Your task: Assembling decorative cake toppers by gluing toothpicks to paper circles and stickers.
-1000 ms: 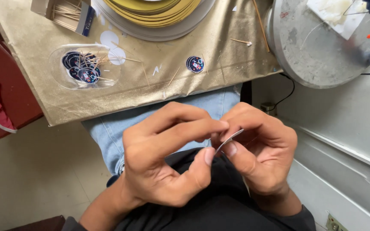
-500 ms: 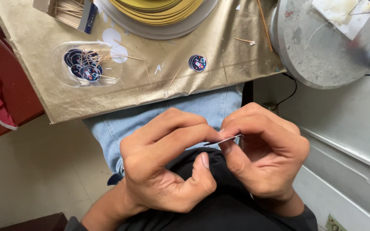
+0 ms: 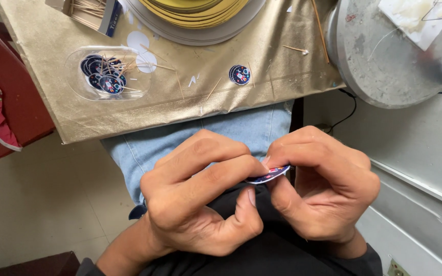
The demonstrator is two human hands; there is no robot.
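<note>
I see both hands meeting low in the head view, over a lap in blue jeans and a black garment. Between them is 1 small round sticker disc, dark blue with coloured print. It lies nearly flat and edge-on to me, its visible long axis running left to right with the right end tipped slightly up. My left hand pinches the disc's left edge between forefinger tip and thumb; my right hand grips its right edge, thumb beneath, fingers curled over. Both are grasping that 1 disc.

Above, on the gold cloth, a clear tray holds more such discs and wooden picks. 1 loose disc lies by the cloth's edge. At the top left, a box of picks; at the right, a grey round slab.
</note>
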